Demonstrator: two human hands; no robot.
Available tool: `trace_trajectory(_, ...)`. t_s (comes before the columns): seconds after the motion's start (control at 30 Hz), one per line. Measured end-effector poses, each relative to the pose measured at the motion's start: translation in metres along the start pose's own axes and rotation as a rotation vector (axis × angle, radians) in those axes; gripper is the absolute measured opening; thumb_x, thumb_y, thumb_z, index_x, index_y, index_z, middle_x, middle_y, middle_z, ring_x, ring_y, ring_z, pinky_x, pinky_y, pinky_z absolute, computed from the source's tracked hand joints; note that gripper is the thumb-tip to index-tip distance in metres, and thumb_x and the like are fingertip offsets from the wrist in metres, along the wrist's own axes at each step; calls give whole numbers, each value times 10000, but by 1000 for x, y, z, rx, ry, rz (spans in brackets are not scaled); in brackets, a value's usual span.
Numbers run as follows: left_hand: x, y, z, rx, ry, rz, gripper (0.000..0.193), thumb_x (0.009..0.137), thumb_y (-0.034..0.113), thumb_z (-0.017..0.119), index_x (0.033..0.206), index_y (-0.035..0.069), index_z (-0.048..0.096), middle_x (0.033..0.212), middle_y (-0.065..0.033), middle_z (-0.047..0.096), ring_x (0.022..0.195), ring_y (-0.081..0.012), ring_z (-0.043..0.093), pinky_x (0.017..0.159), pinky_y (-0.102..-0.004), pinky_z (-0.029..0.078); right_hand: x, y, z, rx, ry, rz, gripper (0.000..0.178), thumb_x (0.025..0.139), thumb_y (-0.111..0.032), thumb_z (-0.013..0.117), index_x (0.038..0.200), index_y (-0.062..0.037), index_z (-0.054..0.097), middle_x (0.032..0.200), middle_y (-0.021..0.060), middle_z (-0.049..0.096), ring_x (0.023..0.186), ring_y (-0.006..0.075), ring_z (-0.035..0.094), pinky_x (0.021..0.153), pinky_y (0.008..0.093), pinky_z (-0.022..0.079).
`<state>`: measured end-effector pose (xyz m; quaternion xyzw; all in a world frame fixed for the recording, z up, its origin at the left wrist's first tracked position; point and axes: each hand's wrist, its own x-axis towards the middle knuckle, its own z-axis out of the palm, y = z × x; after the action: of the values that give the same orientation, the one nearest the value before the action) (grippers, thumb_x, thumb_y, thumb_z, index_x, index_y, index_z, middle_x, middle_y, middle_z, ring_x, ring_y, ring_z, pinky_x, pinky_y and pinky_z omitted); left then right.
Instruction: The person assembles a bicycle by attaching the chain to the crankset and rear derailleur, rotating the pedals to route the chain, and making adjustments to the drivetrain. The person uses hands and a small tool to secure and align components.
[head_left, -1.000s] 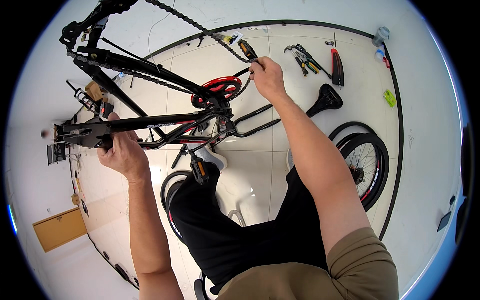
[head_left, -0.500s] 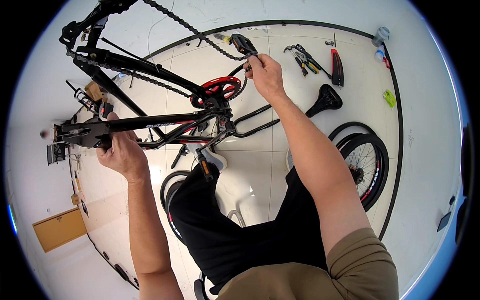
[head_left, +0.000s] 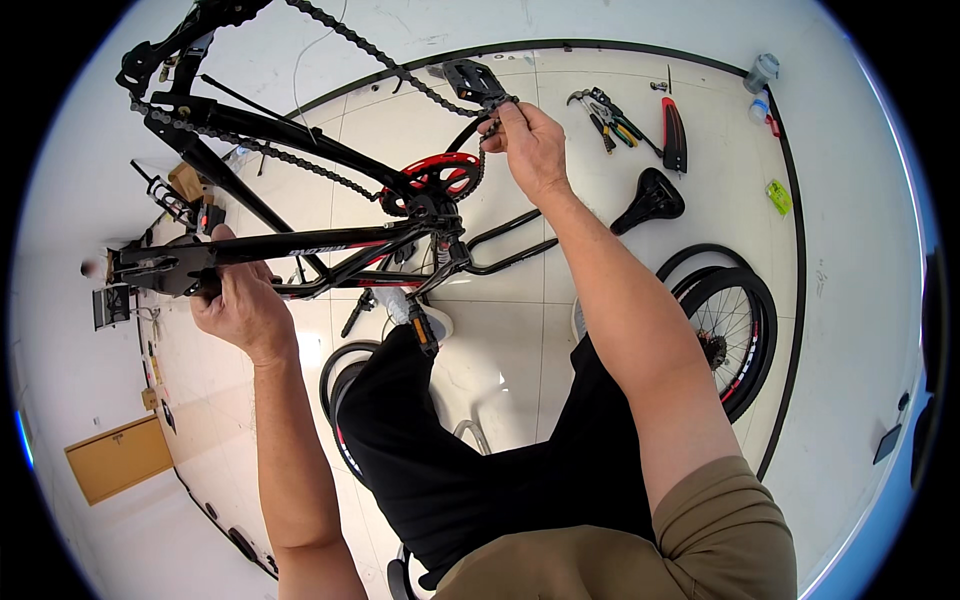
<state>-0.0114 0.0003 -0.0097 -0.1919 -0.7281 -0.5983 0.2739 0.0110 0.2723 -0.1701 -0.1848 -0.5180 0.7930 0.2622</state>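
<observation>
A black bicycle frame (head_left: pixel 290 245) slants across the left of the head view. My left hand (head_left: pixel 243 312) is closed around its dark end at the left. My right hand (head_left: pixel 530 145) is closed, fingertips pinching the chain (head_left: pixel 372 52) just beside a black pedal (head_left: pixel 474 82). From those fingers the chain drops to the red and black chainring (head_left: pixel 460 178) and also runs up toward the top left. A second pedal (head_left: pixel 422 330), with orange reflectors, hangs low near my knee. My right fingers partly hide where the chain meets them.
A black saddle (head_left: pixel 652 200) lies on the floor at the right, with wheels (head_left: pixel 735 330) below it. Beyond are pliers and other hand tools (head_left: pixel 612 118), a red and black mudguard (head_left: pixel 674 138) and a bottle (head_left: pixel 762 72). Another tyre (head_left: pixel 338 375) stands by my left leg.
Both pedals have shifted and turned a little with the crank. My right hand has moved slightly left and up with the chain. The left hand stays on the frame.
</observation>
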Motion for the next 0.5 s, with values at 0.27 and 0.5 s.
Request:
trace_trajectory(0.27,0,3,1,15,16,-25,170,965,76,608,874,-50,678,559,1,519,474,-43,402,431,-217,304,-4,-3,5,-59,-68,-22,292,995,-238,529,971,21,661,856,72,692,681,111,632,665,258,536)
trace_trajectory(0.5,1,1,1,4,9,-15,172,967,74,602,890,-58,679,569,0,526,475,-43,406,433,-215,306,-12,-2,19,-66,-152,-20,287,990,-237,558,967,28,667,875,68,694,714,110,634,688,254,520)
